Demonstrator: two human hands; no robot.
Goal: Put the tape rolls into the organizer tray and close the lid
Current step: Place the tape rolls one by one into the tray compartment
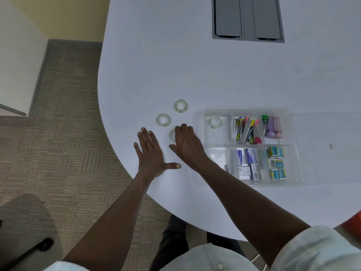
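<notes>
Three clear tape rolls lie on the white table left of the clear organizer tray (248, 108): a far roll (181, 106), a left roll (163, 120), and a near roll (172, 135) half hidden under my right hand (188, 147), whose fingers rest on it. I cannot tell if the fingers grip it. One more tape roll (215, 122) sits in the tray's far-left compartment. My left hand (151, 153) lies flat on the table, fingers spread, holding nothing. The clear lid (330, 147) lies open flat to the tray's right.
Other tray compartments hold staplers and clips (246, 130), small bottles (272, 126), staple boxes (247, 163) and blue-yellow boxes (275, 163). A grey cable hatch (248, 18) is set in the table far ahead. The curved table edge (101, 106) drops to carpet on the left.
</notes>
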